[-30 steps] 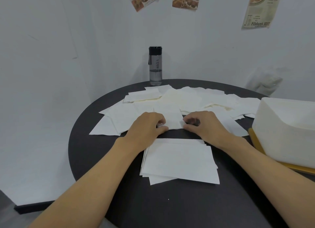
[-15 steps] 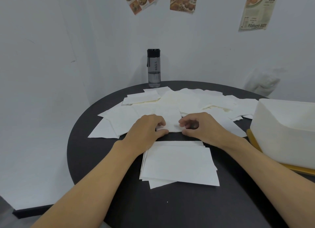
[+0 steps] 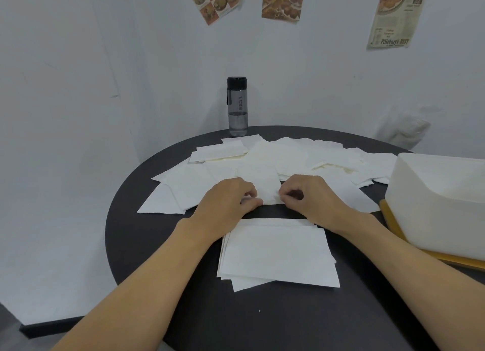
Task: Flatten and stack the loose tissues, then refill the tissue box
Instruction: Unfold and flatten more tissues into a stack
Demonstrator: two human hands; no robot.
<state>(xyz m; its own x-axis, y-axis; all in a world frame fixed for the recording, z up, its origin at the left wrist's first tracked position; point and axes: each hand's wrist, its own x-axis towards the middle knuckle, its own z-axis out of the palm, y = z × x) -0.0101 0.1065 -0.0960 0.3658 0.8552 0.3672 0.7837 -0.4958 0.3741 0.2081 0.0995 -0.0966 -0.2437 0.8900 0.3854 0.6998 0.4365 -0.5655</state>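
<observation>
Head view: round dark tabletop (image 3: 262,322) set against a white wall.
Left hand (image 3: 225,199): fingers curled, thumb and fingertips pinching the near left edge of the single tissue.
Right hand (image 3: 308,197): fingers curled, pinching the near right edge of the same sheet; the 2 hands are close together but not touching.
Single tissue (image 3: 262,184): flat on the tabletop at the near margin of the loose tissues.
Loose tissues (image 3: 291,155): overlapping sheets spread across the far half of the tabletop.
Stack (image 3: 275,253): flattened sheets, roughly aligned, between the forearms, just nearer than the hands.
Tissue box (image 3: 443,203): white, at the right edge, resting on a yellow board (image 3: 393,228).
Bottle (image 3: 237,106): upright at the far edge.
</observation>
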